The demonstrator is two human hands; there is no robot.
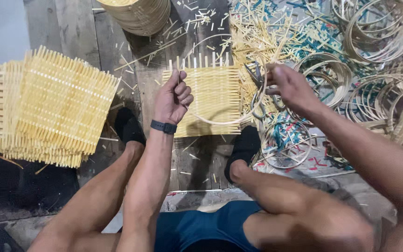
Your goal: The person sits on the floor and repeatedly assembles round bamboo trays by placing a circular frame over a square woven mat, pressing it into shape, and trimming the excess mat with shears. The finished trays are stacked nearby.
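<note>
A stack of woven mats (47,109) lies on the plank floor (71,28), with loose hoops (378,28), offcuts (257,37) and scissors (259,88) nearby.

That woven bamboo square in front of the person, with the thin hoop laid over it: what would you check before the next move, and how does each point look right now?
1. Left hand grips the hoop at the left edge of the woven bamboo square: ok.
2. Right hand holds the hoop's other side: ok, though blurred.
3. Square lies flat on the wooden boards between the feet: ok.
4. Hoop centred on the square: not ok, it overhangs to the right.
5. Scissors within reach by the right hand: ok.
6. Hoop ends joined: cannot tell.
</note>
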